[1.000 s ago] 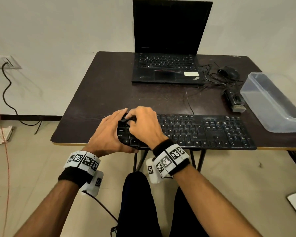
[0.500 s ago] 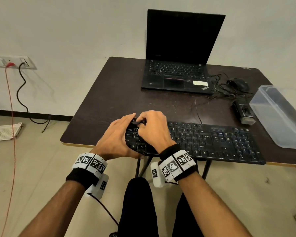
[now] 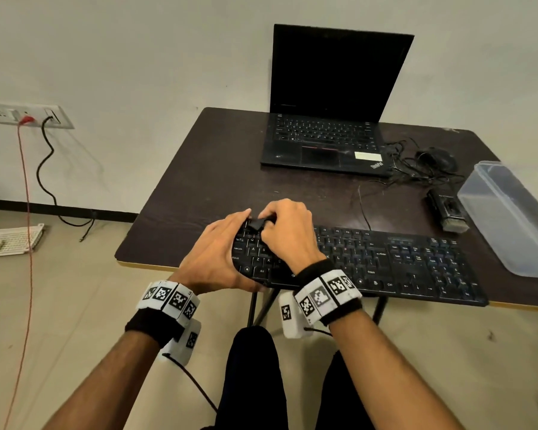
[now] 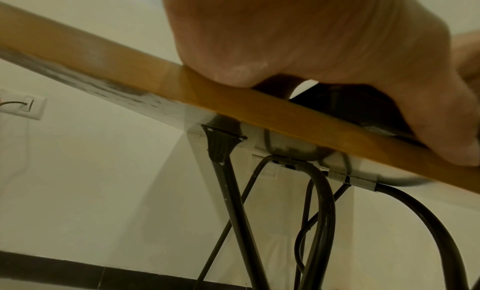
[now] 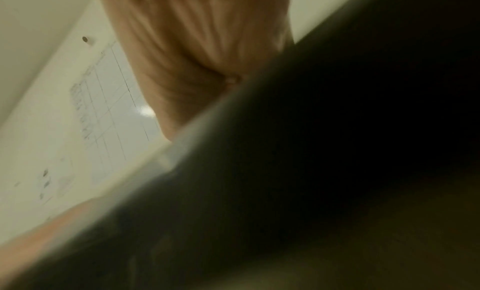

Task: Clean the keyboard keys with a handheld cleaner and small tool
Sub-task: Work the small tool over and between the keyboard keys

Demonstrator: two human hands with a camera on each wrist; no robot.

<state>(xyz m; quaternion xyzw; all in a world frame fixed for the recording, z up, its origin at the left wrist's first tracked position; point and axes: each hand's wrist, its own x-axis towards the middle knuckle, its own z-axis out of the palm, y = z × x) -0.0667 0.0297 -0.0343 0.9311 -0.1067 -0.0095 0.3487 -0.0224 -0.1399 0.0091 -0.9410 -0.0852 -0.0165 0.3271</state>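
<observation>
keyboard [image 3: 385,262]: black, flat along table's near edge | small tool [image 3: 257,224]: black, over top-left keys

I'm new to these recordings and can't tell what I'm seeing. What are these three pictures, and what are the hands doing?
No machine here: a person wears three cameras. The head view looks down at a dark brown table. The wrist views look along each hand from below and are mostly blocked or blurred.

On the table lie a black full-size keyboard, an open black laptop, a black mouse with tangled cable, a small black handheld cleaner and a clear plastic tub.

The left hand rests on the keyboard's left end. The right hand pinches a small black tool over the upper left keys.
</observation>
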